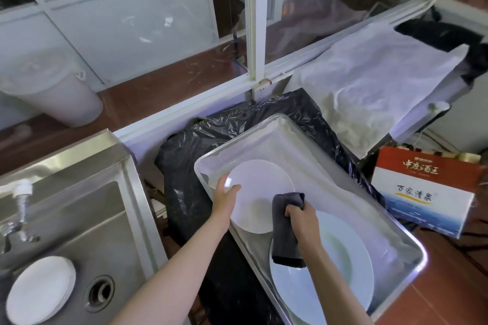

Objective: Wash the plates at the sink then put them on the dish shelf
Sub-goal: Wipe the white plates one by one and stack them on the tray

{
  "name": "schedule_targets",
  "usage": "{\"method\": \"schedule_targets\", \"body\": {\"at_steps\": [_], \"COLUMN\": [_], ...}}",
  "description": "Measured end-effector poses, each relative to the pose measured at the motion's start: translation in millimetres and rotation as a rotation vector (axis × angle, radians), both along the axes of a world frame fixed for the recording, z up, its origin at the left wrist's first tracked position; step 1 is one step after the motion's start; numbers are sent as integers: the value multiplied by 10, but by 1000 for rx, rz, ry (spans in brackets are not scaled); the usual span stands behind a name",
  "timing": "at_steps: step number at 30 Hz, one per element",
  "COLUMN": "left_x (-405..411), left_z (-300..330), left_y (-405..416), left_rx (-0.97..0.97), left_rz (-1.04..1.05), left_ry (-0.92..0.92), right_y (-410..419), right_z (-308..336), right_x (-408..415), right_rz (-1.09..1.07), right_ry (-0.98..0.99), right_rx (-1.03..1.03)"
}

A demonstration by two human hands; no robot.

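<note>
Nearest, a large plate already lies in the cloth-lined metal tray, seemingly washed and put away. The right hand has its grip closed round a grey cloth above it. The left hand holds a smaller plate by its left rim, low over the tray's far half, where bare liner leaves room. The tray's raised rim is the edge to clear. Farther left, a stack of plates waits in the sink, so much work likely remains.
</note>
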State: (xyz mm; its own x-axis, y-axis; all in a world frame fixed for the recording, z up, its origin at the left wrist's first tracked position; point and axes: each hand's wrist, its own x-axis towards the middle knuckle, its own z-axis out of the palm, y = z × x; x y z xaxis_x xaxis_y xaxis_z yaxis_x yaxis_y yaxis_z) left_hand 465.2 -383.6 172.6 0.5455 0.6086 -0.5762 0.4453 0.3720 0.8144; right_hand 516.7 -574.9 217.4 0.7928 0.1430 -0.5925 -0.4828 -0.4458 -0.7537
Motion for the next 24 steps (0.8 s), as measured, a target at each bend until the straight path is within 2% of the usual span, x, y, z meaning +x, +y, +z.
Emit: {"method": "schedule_targets", "body": {"at_steps": [7, 13, 15, 18, 20, 22, 24], "left_x": [49, 29, -96, -449, -739, -1040, -1334], "left_z": [-114, -88, 0, 205, 254, 283, 340], "left_y": [17, 95, 72, -11, -21, 12, 79], "left_rx": [-6, -13, 107, 443, 507, 458, 288], "left_rz": [4, -112, -191, -261, -284, -329, -367], "left_ry": [28, 78, 60, 10, -10, -6, 42], "right_y": [84, -5, -34, 5, 122, 325, 596], "right_z": [-97, -39, 47, 161, 206, 222, 241], "right_x": [61, -11, -116, -333, -524, -732, -950], "right_rz": [-2, -103, -134, -182, -191, -173, -143], "right_ry": [43, 79, 43, 13, 44, 100, 174], "right_rx": [-49, 81, 100, 170, 237, 317, 390]}}
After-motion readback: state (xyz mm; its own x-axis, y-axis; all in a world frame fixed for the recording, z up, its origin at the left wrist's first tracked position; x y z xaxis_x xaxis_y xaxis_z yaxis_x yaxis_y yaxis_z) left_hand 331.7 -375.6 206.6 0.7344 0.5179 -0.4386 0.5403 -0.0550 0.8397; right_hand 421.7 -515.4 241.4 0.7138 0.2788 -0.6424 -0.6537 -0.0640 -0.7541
